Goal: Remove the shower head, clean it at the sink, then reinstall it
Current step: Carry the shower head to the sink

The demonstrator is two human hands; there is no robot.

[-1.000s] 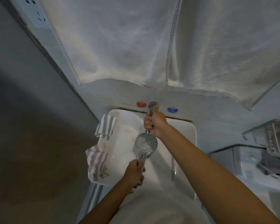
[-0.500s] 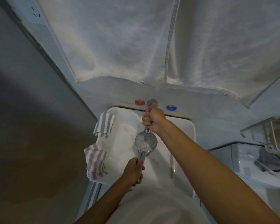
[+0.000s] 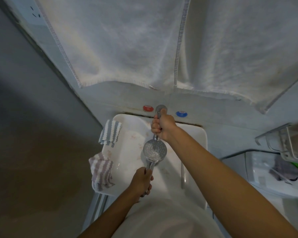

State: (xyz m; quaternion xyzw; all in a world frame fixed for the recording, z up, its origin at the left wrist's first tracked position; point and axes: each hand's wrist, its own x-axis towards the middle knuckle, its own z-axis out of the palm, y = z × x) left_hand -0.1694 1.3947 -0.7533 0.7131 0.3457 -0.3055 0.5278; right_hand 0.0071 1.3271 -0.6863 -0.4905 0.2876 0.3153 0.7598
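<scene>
Gripping shower head (image 3: 154, 150) handle, left hand (image 3: 141, 182) curled; right hand (image 3: 163, 127) fisted round tap (image 3: 159, 111) over sink (image 3: 127, 152).

No word, brand or number is legible anywhere in the head view. The only signs are colour marks — a red round cap (image 3: 148, 108) and a blue round cap (image 3: 181, 114) on the wall just behind the sink (image 3: 200, 134), one to either side of the tap; the blue one carries a faint pale mark too small to make out. The white appliance (image 3: 258, 169) at the right edge bears a panel of small printed patches — all blurred beyond reading. The wall socket (image 3: 30, 11) at top left shows only its dark slots.
</scene>
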